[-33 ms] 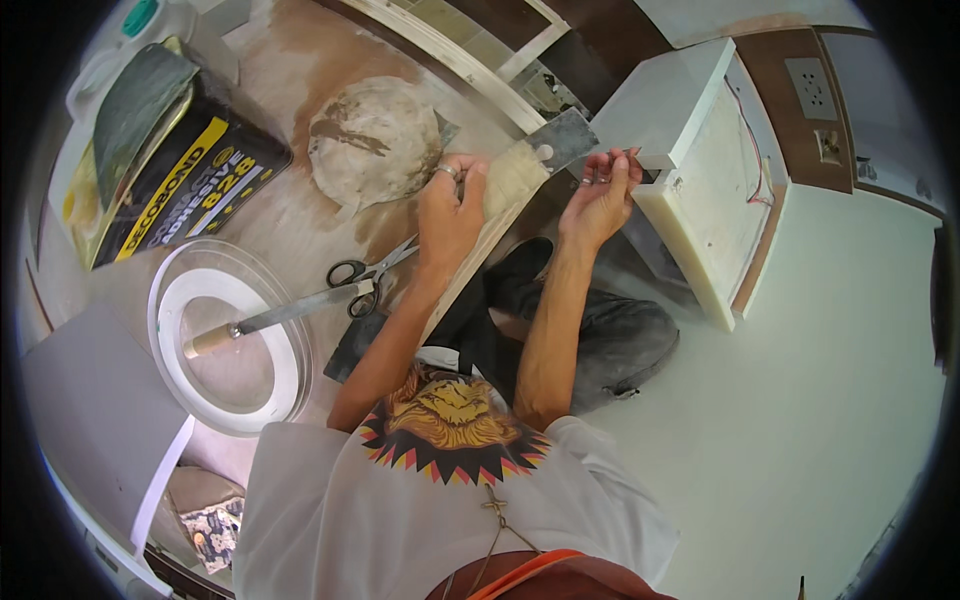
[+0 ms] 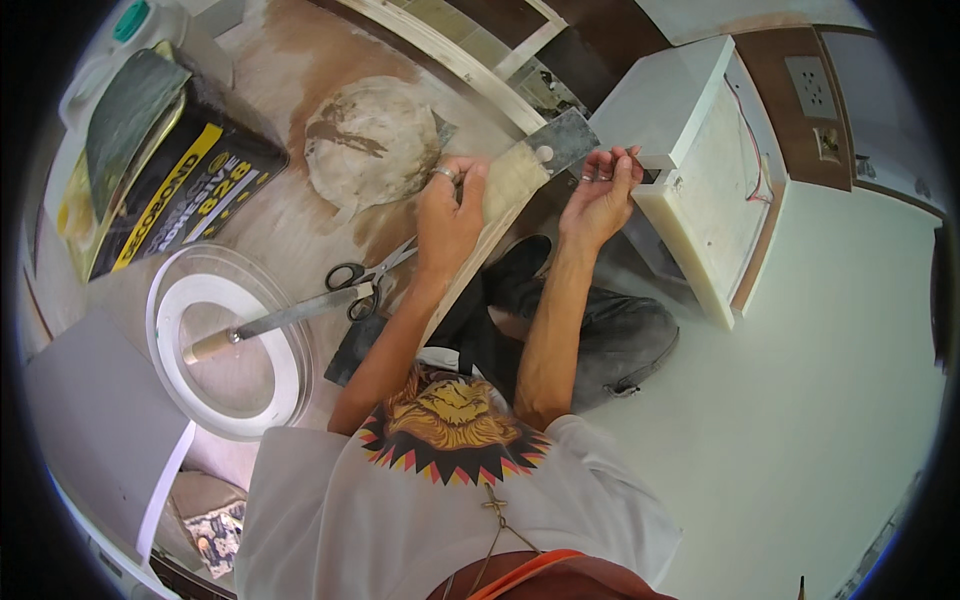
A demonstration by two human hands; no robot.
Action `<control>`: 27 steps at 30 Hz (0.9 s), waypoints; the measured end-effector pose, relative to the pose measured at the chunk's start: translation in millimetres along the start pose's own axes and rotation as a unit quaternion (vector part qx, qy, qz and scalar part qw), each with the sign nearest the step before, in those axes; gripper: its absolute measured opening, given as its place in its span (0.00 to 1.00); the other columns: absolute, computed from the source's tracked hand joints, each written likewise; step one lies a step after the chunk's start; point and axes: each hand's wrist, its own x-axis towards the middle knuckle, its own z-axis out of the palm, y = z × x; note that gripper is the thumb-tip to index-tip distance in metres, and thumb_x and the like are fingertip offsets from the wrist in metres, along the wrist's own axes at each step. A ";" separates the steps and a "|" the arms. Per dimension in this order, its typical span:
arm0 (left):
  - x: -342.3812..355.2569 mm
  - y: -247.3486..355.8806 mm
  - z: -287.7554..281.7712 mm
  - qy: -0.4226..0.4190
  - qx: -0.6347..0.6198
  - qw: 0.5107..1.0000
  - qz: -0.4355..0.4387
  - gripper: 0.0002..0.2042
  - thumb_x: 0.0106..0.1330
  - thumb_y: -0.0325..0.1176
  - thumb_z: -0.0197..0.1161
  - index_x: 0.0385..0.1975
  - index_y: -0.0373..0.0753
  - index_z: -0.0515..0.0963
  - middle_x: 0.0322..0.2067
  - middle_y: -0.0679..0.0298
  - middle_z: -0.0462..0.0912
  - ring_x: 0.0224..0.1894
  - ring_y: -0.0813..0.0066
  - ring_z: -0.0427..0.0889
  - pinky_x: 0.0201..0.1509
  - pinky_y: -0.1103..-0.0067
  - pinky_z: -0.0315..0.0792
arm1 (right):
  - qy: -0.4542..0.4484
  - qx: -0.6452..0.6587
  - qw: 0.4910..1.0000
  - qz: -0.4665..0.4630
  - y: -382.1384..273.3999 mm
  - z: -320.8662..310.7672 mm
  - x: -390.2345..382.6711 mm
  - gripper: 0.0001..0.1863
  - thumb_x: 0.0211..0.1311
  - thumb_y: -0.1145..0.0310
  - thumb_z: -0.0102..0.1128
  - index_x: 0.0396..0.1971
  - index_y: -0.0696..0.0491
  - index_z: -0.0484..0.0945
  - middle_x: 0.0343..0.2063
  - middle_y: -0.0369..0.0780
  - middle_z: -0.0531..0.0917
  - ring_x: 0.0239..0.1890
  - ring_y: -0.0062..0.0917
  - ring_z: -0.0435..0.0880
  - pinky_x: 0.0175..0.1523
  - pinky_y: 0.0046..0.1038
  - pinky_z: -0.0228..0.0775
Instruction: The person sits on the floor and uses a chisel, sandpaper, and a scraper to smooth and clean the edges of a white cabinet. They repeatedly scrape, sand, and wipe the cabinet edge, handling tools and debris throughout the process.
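Observation:
My left hand is closed, its fingers curled beside a round, dusty, pale lump. Whatever it grips is hidden; a grey corner shows just beyond the knuckles. Over by the corner of a white box-like cabinet piece, my right hand is closed in a pinch. Something small and brownish seems to be at its fingertips, too small to name. Between the hands runs a pale wooden strip with a dark grey plate at its far end. Scissors with black handles lie near my left wrist.
A long flat metal tool with a wooden handle lies across a white roll in clear plastic. Behind stands a black and yellow tin beside a white jug. A grey panel sits at lower left, a socket at far right.
Both hands hold their places. The tin and jug appear slightly farther left, and the left side of the view has shifted a little.

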 end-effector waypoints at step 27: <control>1.7 16.6 -23.1 -0.008 -0.030 0.999 -0.039 0.11 0.77 0.34 0.59 0.42 0.31 0.82 0.32 0.60 0.86 0.36 0.79 0.79 0.44 0.78 0.74 | 0.049 -0.215 0.974 -0.048 18.3 -30.7 14.3 0.09 0.74 0.63 0.62 0.41 0.53 0.80 0.31 0.35 0.83 0.30 0.19 0.81 0.43 0.27 0.78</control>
